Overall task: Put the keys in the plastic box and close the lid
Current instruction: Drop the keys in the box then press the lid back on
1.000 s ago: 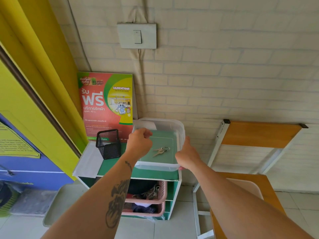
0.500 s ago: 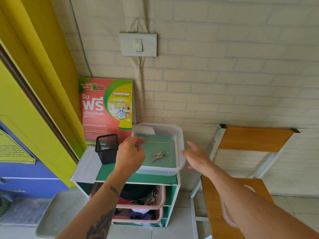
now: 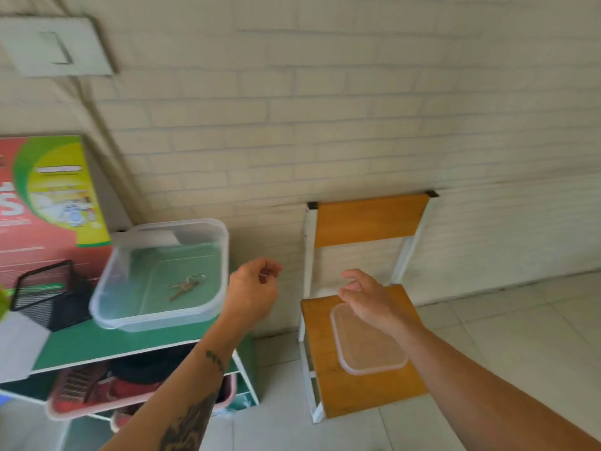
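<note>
Brick wall fills the top; keys (image 3: 187, 285) lie in the uncovered plastic box (image 3: 156, 315) at left. Both hands empty — left hand (image 3: 252, 289) loosely curled mid-frame, right hand (image 3: 367, 297) spread over the lid (image 3: 370, 348) on the chair (image 3: 364, 392).

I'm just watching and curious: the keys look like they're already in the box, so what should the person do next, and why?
Probably lower the right hand onto the clear lid lying on the chair seat and pick it up. The keys already lie in the plastic box, which stands open on the green shelf, and the right hand, fingers spread and empty, is just above the lid.
</note>
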The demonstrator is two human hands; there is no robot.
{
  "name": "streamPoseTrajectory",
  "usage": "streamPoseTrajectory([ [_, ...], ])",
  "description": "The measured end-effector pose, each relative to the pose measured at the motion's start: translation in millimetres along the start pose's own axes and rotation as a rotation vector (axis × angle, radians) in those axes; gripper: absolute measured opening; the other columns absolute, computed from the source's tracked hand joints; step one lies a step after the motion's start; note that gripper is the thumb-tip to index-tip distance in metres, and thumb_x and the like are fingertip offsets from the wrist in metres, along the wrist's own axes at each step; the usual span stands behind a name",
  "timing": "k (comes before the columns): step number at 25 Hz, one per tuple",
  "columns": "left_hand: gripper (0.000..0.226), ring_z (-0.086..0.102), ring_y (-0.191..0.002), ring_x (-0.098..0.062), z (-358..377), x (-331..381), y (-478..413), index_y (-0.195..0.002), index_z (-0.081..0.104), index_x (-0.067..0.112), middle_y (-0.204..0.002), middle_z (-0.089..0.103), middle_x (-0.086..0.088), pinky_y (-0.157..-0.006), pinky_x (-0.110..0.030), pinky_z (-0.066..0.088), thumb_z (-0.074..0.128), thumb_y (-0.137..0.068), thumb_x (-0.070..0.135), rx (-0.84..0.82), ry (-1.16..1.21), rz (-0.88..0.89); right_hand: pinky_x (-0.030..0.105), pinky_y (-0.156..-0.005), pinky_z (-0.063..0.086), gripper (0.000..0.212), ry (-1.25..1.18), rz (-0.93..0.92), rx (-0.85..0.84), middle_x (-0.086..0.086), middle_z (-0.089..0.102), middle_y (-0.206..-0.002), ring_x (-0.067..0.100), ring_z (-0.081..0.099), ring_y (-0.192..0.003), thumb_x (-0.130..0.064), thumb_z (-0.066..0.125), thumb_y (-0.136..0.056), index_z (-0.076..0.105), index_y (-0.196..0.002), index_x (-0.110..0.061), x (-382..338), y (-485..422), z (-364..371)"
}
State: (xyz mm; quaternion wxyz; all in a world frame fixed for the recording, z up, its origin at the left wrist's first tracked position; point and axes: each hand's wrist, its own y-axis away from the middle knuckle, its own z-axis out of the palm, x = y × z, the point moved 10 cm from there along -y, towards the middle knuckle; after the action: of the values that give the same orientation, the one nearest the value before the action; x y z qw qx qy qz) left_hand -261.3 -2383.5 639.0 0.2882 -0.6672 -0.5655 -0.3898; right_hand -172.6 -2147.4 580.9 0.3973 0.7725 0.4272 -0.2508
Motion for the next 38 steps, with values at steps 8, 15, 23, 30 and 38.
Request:
streamPoseTrajectory([
  [8, 0.035, 0.069, -0.084, -0.016, 212.3, -41.9, 18.2, -0.102, 0.071, 0.023, -0.099, 0.073, 0.003, -0.069, -0.023, 0.055, 0.045, -0.084, 0.008, -0.244, -0.097, -0.296, 0.034, -0.088, 0.05, 0.055, 0.02, 0.252, -0.123, 0.001, 0.056, -0.132, 0.021, 0.057, -0.113, -0.026, 0.052, -0.094, 0.04, -0.147, -0.027, 171.8, -39.3, -48.9],
  [15, 0.035, 0.065, -0.092, -0.017, 309.0, -124.1, 18.4, -0.11, 0.067, 0.024, -0.115, 0.069, 0.003, -0.067, -0.024, 0.051, 0.047, -0.086, 0.01, -0.312, -0.177, -0.483, 0.028, -0.072, 0.057, 0.062, 0.047, 0.377, -0.176, 0.0, 0.051, -0.12, 0.009, 0.059, -0.09, -0.013, 0.052, -0.091, 0.034, -0.15, -0.021, 279.4, -95.6, -26.5],
  [23, 0.075, 0.047, -0.125, -0.028, 396.8, -211.0, -1.2, -0.15, 0.032, 0.022, -0.143, 0.043, -0.002, -0.096, -0.045, 0.053, 0.055, -0.079, 0.012, -0.376, -0.257, -0.539, 0.049, -0.083, 0.059, 0.064, 0.111, 0.437, -0.093, 0.004, 0.055, -0.119, 0.029, 0.057, -0.106, -0.026, 0.052, -0.065, 0.047, -0.129, -0.027, 372.4, -163.9, 4.2],
  [30, 0.073, 0.064, -0.096, -0.022, 407.6, -232.3, 17.9, -0.147, 0.039, 0.034, -0.139, 0.054, -0.004, -0.045, -0.016, 0.05, 0.051, -0.082, 0.003, -0.221, 0.096, -0.707, 0.05, -0.087, 0.056, 0.06, 0.086, 0.463, -0.03, 0.004, 0.054, -0.117, 0.031, 0.056, -0.106, -0.03, 0.055, -0.063, 0.053, -0.123, -0.022, 380.4, -159.3, 2.2],
  [38, 0.062, 0.065, -0.079, -0.011, 294.7, -108.9, 27.8, -0.14, 0.051, 0.032, -0.124, 0.062, 0.002, -0.048, -0.016, 0.048, 0.05, -0.084, 0.003, -0.158, 0.137, -0.625, 0.043, -0.079, 0.057, 0.056, 0.055, 0.307, 0.091, 0.001, 0.051, -0.114, 0.026, 0.057, -0.099, -0.028, 0.057, -0.067, 0.05, -0.122, -0.018, 260.2, -81.2, -68.0],
])
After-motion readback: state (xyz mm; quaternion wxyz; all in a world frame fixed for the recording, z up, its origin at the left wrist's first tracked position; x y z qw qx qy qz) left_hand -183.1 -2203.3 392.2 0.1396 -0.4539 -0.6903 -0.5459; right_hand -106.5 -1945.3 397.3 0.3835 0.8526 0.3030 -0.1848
